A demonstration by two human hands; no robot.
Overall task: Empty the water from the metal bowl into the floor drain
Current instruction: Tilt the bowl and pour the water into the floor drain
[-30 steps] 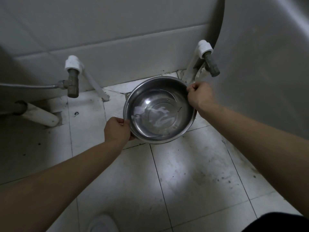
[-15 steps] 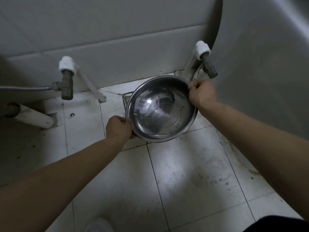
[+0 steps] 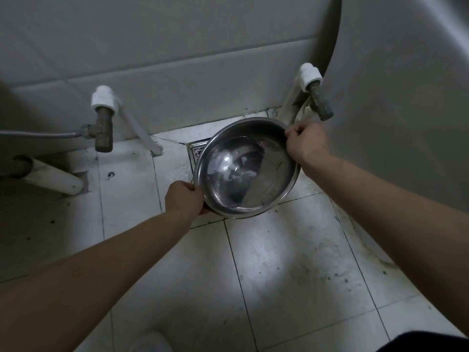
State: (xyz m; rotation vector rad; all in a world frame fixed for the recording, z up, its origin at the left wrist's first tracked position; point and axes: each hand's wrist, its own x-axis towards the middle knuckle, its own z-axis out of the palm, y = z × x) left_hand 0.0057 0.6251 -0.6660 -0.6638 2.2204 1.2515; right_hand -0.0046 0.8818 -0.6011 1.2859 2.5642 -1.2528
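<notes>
A shiny metal bowl point(image 3: 269, 171) hangs above the tiled floor, tilted toward its left side, with water pooled in its left half. My left hand point(image 3: 184, 198) grips the rim at the lower left. My right hand point(image 3: 305, 142) grips the rim at the upper right. A square metal floor drain point(image 3: 196, 151) shows just beyond the bowl's left edge, mostly hidden under the bowl.
A brass valve with a white pipe fitting point(image 3: 102, 123) sticks out at the left, another valve point(image 3: 318, 97) at the right just behind the bowl. A large curved white fixture point(image 3: 406, 97) fills the right. A white drain pipe point(image 3: 54, 177) lies at the far left.
The bowl has tipped further toward its left, so the water has shifted into the left half. More of the floor drain shows beside the bowl.
</notes>
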